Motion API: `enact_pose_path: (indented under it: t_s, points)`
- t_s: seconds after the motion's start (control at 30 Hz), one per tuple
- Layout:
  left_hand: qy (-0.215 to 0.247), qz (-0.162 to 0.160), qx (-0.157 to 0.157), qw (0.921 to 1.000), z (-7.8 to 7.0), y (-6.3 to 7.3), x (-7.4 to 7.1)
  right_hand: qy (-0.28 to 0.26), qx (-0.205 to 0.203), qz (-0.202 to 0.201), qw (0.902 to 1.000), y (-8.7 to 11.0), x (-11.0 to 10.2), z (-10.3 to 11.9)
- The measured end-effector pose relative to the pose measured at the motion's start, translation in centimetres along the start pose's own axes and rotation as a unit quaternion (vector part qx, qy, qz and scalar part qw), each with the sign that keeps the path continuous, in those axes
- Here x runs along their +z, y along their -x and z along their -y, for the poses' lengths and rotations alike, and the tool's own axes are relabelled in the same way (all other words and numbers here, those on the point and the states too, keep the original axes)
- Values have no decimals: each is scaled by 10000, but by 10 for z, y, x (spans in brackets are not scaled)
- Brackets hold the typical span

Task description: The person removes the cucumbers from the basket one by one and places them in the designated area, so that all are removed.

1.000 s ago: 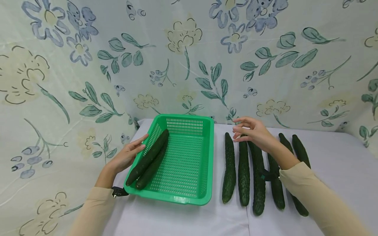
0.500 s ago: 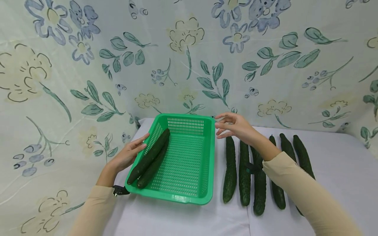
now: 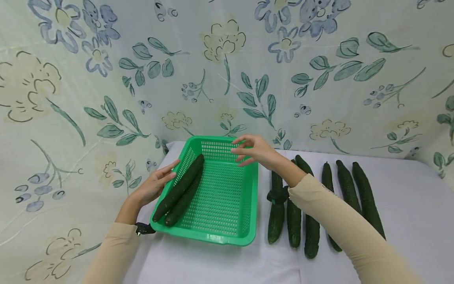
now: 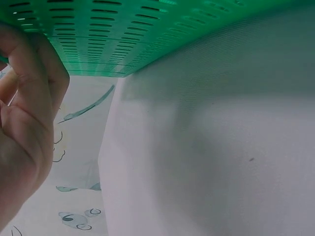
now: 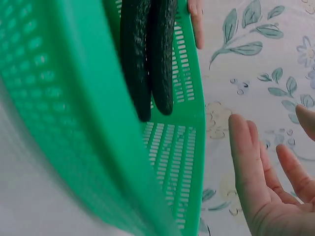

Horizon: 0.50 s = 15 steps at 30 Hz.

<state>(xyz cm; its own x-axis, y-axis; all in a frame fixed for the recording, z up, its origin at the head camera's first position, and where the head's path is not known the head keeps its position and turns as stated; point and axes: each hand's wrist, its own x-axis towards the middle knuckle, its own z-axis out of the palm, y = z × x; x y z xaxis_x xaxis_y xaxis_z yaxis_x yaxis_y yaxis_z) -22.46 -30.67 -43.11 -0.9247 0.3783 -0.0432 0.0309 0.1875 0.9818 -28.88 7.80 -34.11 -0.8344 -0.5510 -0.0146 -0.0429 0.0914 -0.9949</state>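
A green plastic basket [image 3: 213,238] stands on the white cloth, with two dark green cucumbers [image 3: 182,185] lying side by side along its left wall. My left hand [image 3: 153,188] rests against the basket's left rim, its fingers fairly straight along the outer side. In the left wrist view, bent knuckles of the left hand [image 4: 29,98] show beside the perforated wall. Over the basket's back right corner hovers my right hand [image 3: 253,150], fingers spread apart and holding nothing. The right wrist view shows that right hand [image 5: 270,187] beyond the near rim, with air between thumb and fingers.
To the basket's right, several more cucumbers [image 3: 312,236] lie roughly parallel on the cloth, partly covered by my right forearm [image 3: 340,221]. A flower-printed curtain [image 3: 220,79] hangs behind the table. Black wrist devices [image 3: 278,195] sit on both arms.
My right hand has moved left, from above the cucumbers on the table to above the basket's back right corner, empty throughout. The left hand, basket and cucumbers stay put.
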Motion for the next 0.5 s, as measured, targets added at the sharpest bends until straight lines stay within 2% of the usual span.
enact_pose_path:
  t_s: [0.23, 0.5]
  points:
    - [-19, 23, 3, 10000, -1, 0, -1, -271, 425, 14, 9987, -20, 35, 1]
    - [-44, -22, -79, 10000, -2, -1, 2, -581, 783, -58, 9952, -36, 68, -13]
